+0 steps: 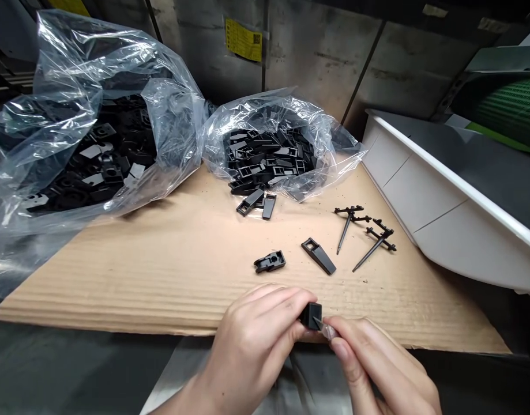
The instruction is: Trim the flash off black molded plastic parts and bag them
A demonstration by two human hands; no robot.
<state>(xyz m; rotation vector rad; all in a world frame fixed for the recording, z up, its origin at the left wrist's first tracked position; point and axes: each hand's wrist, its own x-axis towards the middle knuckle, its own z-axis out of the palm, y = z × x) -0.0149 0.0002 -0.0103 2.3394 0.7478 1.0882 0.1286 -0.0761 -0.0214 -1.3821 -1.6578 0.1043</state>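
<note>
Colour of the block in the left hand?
Black; the block shows best in the head view, against the left hand.

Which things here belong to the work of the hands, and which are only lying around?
Belonging to the work:
left hand holding a small black plastic part; right hand pinching a clear bit at it; black plastic clip and black wedge-shaped part on the cardboard sheet; two clear bags of black parts.

Just lying about:
two spiked black plastic runners; white bin; yellow label.
</note>
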